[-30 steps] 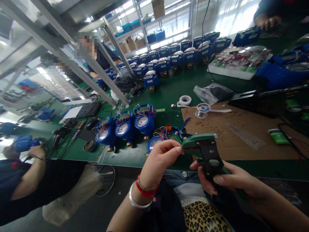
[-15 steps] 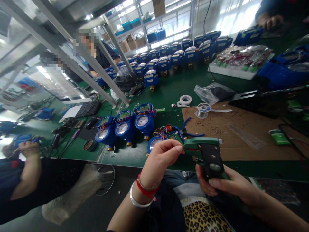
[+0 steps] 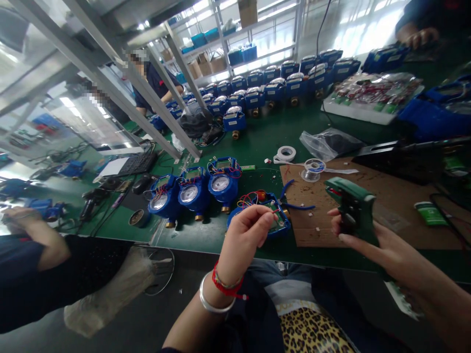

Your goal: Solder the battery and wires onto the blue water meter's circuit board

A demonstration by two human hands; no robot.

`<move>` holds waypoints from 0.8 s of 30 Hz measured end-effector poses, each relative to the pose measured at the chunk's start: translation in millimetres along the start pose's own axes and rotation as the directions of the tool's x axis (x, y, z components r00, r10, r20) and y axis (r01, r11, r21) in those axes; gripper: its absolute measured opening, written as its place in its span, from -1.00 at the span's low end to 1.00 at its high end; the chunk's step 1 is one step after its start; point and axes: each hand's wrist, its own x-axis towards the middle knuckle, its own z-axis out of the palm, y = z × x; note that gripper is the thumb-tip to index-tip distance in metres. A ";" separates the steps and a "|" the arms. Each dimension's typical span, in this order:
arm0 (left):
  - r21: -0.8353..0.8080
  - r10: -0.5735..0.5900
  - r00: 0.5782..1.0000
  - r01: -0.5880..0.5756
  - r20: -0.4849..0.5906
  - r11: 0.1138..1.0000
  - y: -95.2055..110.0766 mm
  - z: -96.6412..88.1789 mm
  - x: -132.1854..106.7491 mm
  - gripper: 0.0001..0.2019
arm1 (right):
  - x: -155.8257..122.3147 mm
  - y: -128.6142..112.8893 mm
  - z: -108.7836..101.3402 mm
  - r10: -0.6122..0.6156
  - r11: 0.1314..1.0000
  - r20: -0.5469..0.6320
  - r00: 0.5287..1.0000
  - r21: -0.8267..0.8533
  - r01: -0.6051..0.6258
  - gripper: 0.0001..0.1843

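My left hand point(image 3: 246, 234) pinches a thin red wire point(image 3: 270, 212) that runs from the open blue water meter point(image 3: 274, 221) at the table's near edge. That meter shows a tangle of red, yellow and blue wires on top. My right hand point(image 3: 362, 239) grips a green and black wire stripper point(image 3: 350, 205), held up over the brown cardboard sheet point(image 3: 371, 196), well to the right of the wire. Three more blue meters point(image 3: 192, 190) with round dials stand in a row left of the open one.
Tape roll point(image 3: 286, 153), solder spool point(image 3: 312, 168) and a plastic bag point(image 3: 328, 142) lie beyond the cardboard. Rows of blue meters point(image 3: 274, 87) fill the far table. A white tray of parts point(image 3: 368, 100) sits back right. A seated person's arm point(image 3: 35, 245) is at left; a keyboard point(image 3: 136, 164) lies nearby.
My right hand has pulled the stripper away from the wire and moved it right, over the cardboard. My left hand still holds the wire, slightly lower.
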 end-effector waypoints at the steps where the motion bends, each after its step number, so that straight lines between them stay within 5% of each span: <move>1: -0.005 0.011 1.000 -0.011 -0.003 1.000 -0.8 -0.1 -0.1 -0.75 | 4.7 6.9 -5.5 0.033 0.983 -0.060 0.998 -0.181 -0.044 -0.56; 5: -0.050 0.046 0.998 -0.048 -0.034 0.998 -3.6 0.1 -1.5 -0.79 | 19.9 43.7 -11.4 0.006 0.748 -0.128 0.992 -0.658 -0.089 -0.43; 10: -0.158 0.027 0.994 -0.043 -0.106 0.986 -5.1 -5.1 -7.5 -0.81 | 31.0 65.9 -12.1 -0.070 0.560 -0.065 0.995 -0.829 -0.015 -0.42; 14: -0.207 0.005 0.992 -0.031 -0.127 0.978 -4.3 -9.9 -12.2 -0.81 | 64.3 30.5 -11.6 -0.222 0.582 0.020 0.975 -0.800 0.149 -0.45; 18: -0.227 -0.005 0.990 -0.027 -0.140 0.974 -2.7 -9.6 -16.6 -0.80 | 133.3 -22.3 13.1 -0.233 0.613 0.196 0.953 -0.731 0.300 -0.59; 24: -0.213 -0.002 0.986 -0.034 -0.164 0.976 -0.3 -8.5 -27.7 -0.79 | 234.2 -60.1 61.0 -0.164 0.615 0.183 0.969 -0.749 0.246 -0.60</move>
